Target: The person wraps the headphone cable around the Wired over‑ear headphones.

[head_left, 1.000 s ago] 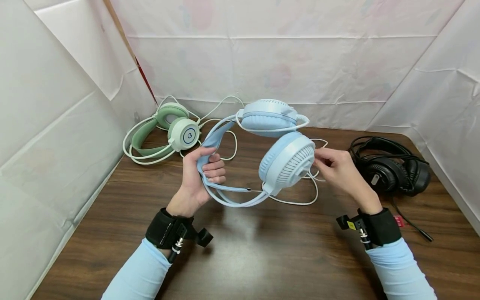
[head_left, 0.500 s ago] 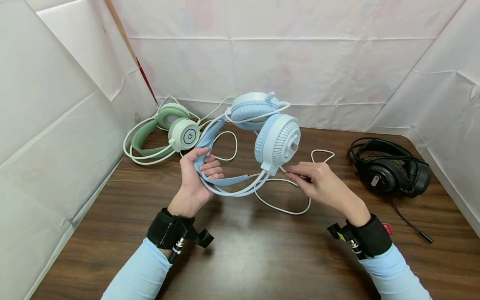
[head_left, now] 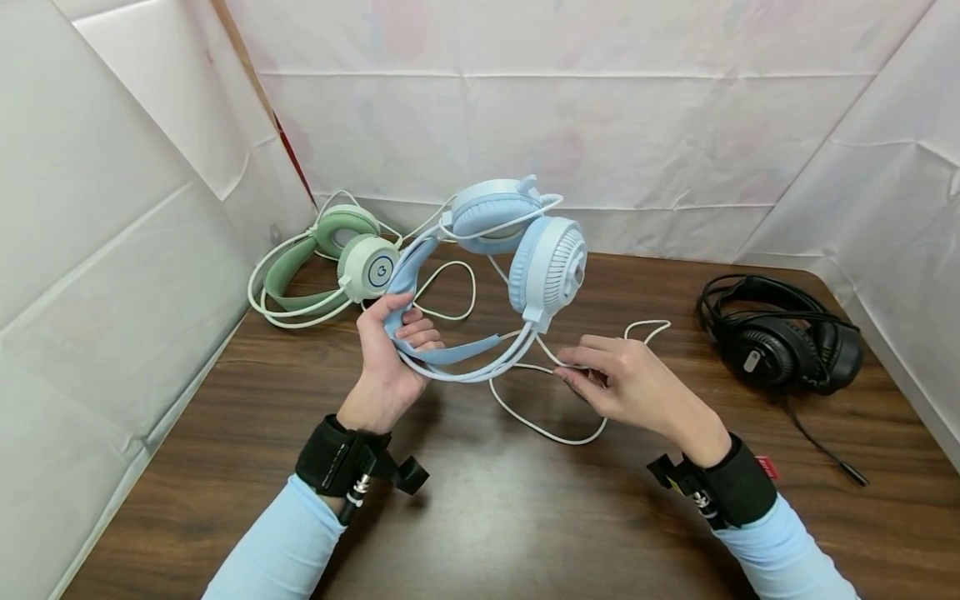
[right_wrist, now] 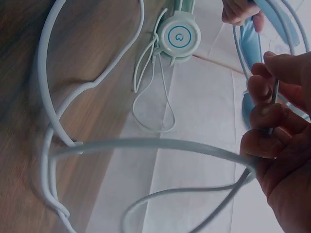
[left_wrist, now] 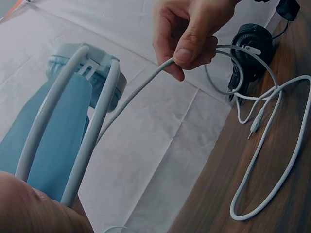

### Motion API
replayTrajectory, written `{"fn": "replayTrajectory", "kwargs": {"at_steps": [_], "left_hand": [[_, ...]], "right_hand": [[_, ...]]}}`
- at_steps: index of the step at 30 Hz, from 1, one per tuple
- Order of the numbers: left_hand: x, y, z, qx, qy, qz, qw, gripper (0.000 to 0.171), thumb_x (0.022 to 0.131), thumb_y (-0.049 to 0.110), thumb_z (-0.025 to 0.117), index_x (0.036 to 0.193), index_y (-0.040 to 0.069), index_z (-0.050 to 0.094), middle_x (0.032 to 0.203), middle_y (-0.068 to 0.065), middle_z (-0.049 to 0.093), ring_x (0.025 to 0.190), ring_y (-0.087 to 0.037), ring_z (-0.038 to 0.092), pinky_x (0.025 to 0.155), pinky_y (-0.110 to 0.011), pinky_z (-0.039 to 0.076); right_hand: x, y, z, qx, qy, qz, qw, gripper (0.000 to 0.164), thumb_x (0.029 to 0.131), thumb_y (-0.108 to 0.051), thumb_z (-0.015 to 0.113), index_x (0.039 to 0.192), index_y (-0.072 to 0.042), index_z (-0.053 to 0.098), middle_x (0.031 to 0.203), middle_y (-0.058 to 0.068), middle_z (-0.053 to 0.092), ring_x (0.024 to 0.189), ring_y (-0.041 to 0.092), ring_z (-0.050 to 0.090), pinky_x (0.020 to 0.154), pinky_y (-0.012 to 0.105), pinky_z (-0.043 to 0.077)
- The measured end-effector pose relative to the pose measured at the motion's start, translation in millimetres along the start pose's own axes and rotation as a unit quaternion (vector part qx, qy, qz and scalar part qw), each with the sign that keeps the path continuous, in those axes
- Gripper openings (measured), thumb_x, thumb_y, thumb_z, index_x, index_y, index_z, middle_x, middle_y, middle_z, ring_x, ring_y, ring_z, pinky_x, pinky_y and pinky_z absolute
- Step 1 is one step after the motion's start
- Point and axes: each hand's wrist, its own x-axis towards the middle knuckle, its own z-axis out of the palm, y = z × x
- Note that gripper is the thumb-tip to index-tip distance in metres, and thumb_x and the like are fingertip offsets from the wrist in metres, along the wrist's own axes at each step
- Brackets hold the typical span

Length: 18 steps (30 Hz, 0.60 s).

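I face a dark brown desk (head_left: 465, 550) with streaky wood grain and a rounded far right corner; a soft patch of light (head_left: 480, 500) shines on its near part. Ahead of me a white back sheet (head_left: 637, 150) rises, creased along straight folds and faintly blotched with pink. A wrinkled left sheet (head_left: 112, 275) and right sheet (head_left: 892, 208), both whitish, flank me. At the far left corner a narrow strip (head_left: 243, 62) shows tan, then red lower down.
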Motion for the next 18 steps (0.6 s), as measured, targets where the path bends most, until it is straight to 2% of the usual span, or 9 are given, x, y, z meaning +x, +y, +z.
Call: {"fn": "replayTrajectory", "kwargs": {"at_steps": [3,9,13,18], "left_hand": [[0.4,-1.8,0.1,0.002,0.015,0.007,0.9999,0.036,0.100,0.025,0.044,0.065,0.018,0.037,0.049,0.011,0.032,0.040,-0.003,0.031,0.044,-0.015,0.028],[1.0,-4.3,0.7,0.033,0.035,0.029,0.9984,0.035,0.099,0.025,0.046,0.066,0.019,0.037,0.050,0.012,0.032,0.041,-0.003,0.031,0.045,-0.015,0.028],[0.7,-4.6,2.2,0.042,0.041,0.040,0.9975,0.034,0.099,0.024,0.047,0.067,0.019,0.038,0.051,0.012,0.032,0.041,-0.003,0.031,0.046,-0.015,0.027],[-0.2,0.5,3.1,0.017,0.057,0.060,0.9964,0.032,0.099,0.023,0.047,0.069,0.018,0.037,0.051,0.011,0.032,0.041,-0.004,0.030,0.047,-0.016,0.024]], "right_hand": [[0,-4,0,0.001,-0.002,-0.011,1.000,0.013,0.086,-0.005,0.077,0.098,-0.009,0.075,0.076,-0.007,0.059,0.057,-0.001,0.047,0.051,0.012,0.037],[0,-12,0,-0.012,-0.006,-0.030,0.999,0.011,0.088,-0.006,0.072,0.098,-0.010,0.073,0.080,-0.007,0.062,0.055,-0.001,0.048,0.050,0.012,0.038],[1,-15,-1,-0.038,-0.002,-0.046,0.998,0.023,0.083,-0.001,0.069,0.104,-0.010,0.072,0.083,-0.007,0.065,0.054,-0.002,0.046,0.049,0.014,0.039],[-1,-15,-1,-0.050,-0.007,-0.053,0.997,0.035,0.083,0.001,0.066,0.116,-0.009,0.071,0.089,-0.005,0.071,0.056,0.000,0.045,0.049,0.018,0.041]]}}
